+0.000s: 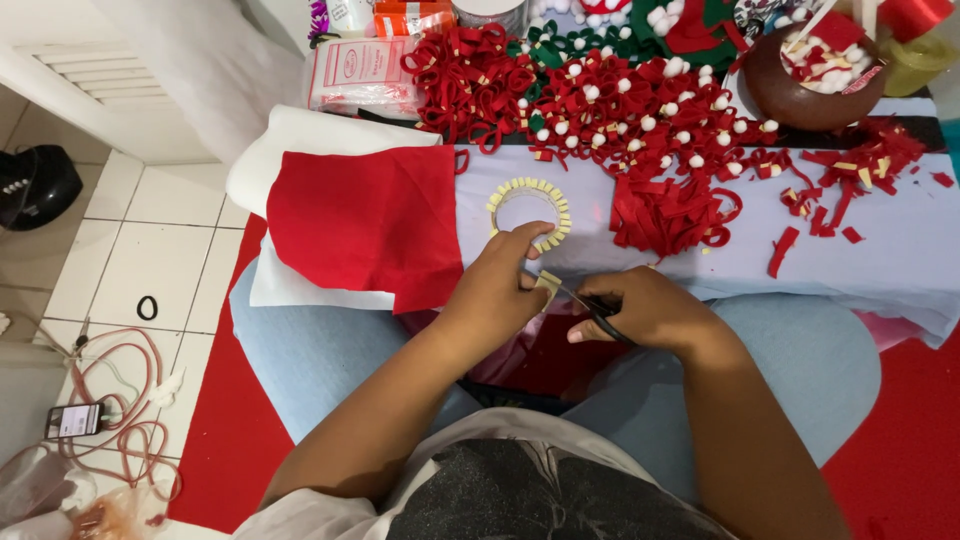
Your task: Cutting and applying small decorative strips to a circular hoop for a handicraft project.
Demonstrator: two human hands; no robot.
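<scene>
My left hand [497, 285] pinches a small cream strip [548, 284] at the near edge of the low table [900, 250]. My right hand [645, 310] is shut on black scissors [597, 312], their blades pointing at that strip. Just beyond my left fingers lies a ring of small cream pieces [530, 212] on the pale blue cloth. A folded sheet of red felt [365, 225] lies left of the ring, over white felt [300, 135].
Piles of red felt loops [465, 75] and red pieces with white pompoms [640, 100] cover the back of the table. Red scraps [850, 180] lie at right, a brown bowl [800, 95] behind them. A phone with cable [75, 420] lies on the tiled floor at left.
</scene>
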